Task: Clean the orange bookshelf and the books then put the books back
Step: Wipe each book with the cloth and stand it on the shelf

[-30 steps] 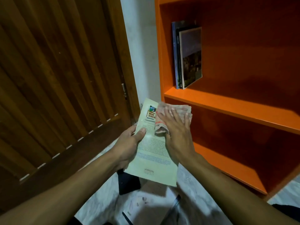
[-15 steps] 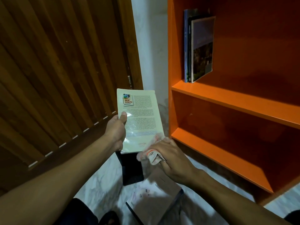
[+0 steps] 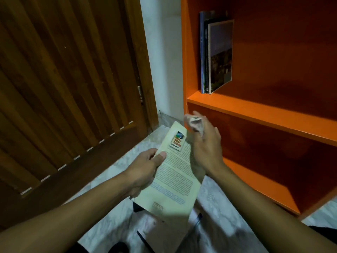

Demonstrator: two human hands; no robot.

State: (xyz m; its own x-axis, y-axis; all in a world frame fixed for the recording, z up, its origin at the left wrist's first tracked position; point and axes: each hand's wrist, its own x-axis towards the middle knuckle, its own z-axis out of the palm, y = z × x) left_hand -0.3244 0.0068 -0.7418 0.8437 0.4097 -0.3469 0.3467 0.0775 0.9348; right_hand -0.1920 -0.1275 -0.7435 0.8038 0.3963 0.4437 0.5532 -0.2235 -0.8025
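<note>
Book (image 3: 173, 179) gripped by left hand (image 3: 145, 168), right hand (image 3: 206, 148) beside

Bookshelf (image 3: 255, 114): orange. Held book (image 3: 175, 181): pale cream, dark print, multicoloured emblem. Door (image 3: 69, 84): brown, ribbed. Floor (image 3: 116, 223): grey-white marbled.

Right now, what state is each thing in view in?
Pale yellow paperback book: closed, back cover up, gripped at its left edge by left hand.
Crumpled pinkish cloth: bunched in right hand.
Upright books: standing at the shelf's left end.
Orange bookshelf: lower compartment holds no books.
</note>
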